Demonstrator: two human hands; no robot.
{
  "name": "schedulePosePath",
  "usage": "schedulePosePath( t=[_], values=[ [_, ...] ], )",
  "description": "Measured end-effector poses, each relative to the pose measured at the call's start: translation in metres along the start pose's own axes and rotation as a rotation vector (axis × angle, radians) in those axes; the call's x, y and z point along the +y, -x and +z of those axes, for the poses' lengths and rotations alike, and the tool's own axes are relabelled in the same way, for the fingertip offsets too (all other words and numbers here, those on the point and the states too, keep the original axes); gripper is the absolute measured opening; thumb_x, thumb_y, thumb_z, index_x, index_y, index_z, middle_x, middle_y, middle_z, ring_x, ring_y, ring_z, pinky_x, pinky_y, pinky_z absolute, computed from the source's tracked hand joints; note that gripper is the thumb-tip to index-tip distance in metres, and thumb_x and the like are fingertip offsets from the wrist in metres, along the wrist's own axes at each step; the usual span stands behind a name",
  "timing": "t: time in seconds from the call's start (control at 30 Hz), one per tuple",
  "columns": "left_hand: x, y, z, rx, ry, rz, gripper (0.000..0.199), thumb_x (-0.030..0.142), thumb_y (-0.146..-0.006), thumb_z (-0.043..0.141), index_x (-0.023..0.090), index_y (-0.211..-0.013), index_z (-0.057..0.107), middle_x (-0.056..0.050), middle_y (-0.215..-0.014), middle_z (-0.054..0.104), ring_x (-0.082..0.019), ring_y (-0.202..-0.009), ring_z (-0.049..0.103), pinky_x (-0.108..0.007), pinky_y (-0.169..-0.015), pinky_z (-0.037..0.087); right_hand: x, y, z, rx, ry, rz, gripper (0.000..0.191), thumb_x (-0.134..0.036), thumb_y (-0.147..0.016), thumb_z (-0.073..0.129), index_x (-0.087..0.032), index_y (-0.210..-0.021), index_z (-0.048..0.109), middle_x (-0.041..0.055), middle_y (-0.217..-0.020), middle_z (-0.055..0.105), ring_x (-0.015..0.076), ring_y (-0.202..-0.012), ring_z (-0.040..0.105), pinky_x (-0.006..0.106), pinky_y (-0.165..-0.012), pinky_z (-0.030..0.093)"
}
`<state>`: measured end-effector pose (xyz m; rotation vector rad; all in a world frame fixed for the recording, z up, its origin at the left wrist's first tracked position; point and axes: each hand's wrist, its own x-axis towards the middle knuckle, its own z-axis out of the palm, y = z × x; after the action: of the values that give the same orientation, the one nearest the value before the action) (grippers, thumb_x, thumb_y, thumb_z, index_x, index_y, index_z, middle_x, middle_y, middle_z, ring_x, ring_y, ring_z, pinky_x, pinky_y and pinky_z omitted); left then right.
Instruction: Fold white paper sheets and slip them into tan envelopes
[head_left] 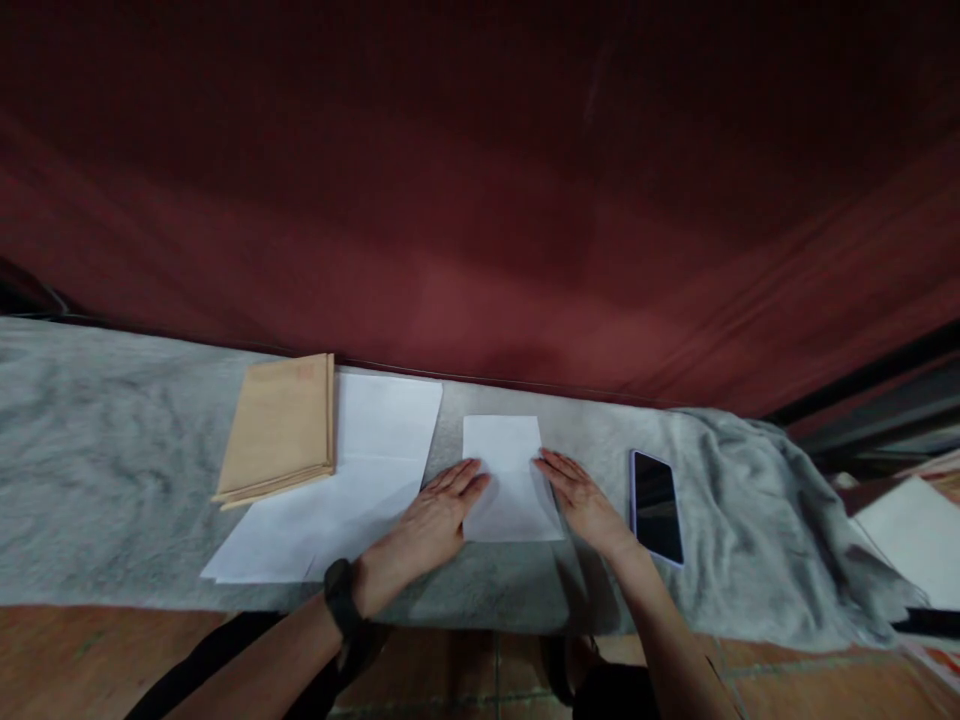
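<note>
A white sheet of paper, narrower than the others and possibly folded, lies flat on the grey cloth before me. Fingers of my left hand rest stretched out on its left edge. At the opposite edge, my right hand touches the paper with its fingertips, fingers extended close together. Neither hand grips anything. Left of my left hand are larger white sheets, partly covered by a stack of brown envelopes.
A phone with a dark screen and pale purple edge lies right of my right hand. The grey cloth bunches into folds at the right. A dark red surface rises behind it. White papers sit at the far right, above tiled floor.
</note>
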<state>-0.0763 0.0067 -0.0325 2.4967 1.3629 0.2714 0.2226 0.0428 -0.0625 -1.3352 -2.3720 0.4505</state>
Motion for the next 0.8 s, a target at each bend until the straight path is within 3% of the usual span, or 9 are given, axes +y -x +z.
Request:
schedulePosePath(
  t=[0.3,0.5,0.67,0.8],
  values=[
    [-0.006,-0.011,-0.007,0.048,0.159,-0.124,0.062,-0.004,-0.079,0.044,0.017,-0.133,0.064,-0.01,-0.143,0.063,-0.022,-0.134,0.057,-0.04,-0.117,0.043,-0.012,0.001,-0.015,-0.061,-0.215,0.142,0.049,-0.012,-0.088,0.06,-0.027,-0.134,0.067,0.0079,-0.151,0.056,0.0247,-0.143,0.047,0.049,-0.122,0.037],
    [-0.01,-0.023,-0.008,0.109,0.237,-0.232,0.042,0.003,-0.087,0.049,0.019,-0.118,0.072,-0.008,-0.121,0.073,-0.023,-0.118,0.066,-0.036,-0.106,0.05,-0.018,-0.008,-0.003,0.106,-0.237,0.147,0.036,-0.011,-0.088,0.06,-0.025,-0.118,0.075,0.0094,-0.134,0.068,0.0249,-0.127,0.06,0.046,-0.115,0.044],
    [-0.01,-0.037,-0.01,0.082,0.206,-0.452,0.023,0.022,-0.095,0.054,0.019,-0.108,0.072,-0.01,-0.111,0.075,-0.025,-0.103,0.072,-0.034,-0.089,0.053,-0.021,-0.019,0.006,0.181,-0.184,0.228,0.025,-0.022,-0.096,0.053,-0.022,-0.104,0.077,0.0098,-0.117,0.073,0.0256,-0.116,0.066,0.045,-0.108,0.048],
    [-0.006,-0.044,-0.016,0.076,0.202,-0.535,0.021,0.025,-0.095,0.056,0.02,-0.112,0.067,-0.007,-0.098,0.076,-0.024,-0.09,0.073,-0.03,-0.076,0.05,-0.022,-0.022,0.013,0.224,-0.118,0.25,0.023,-0.024,-0.095,0.054,-0.019,-0.105,0.074,0.0119,-0.114,0.072,0.0267,-0.111,0.066,0.043,-0.103,0.051]
  ],
)
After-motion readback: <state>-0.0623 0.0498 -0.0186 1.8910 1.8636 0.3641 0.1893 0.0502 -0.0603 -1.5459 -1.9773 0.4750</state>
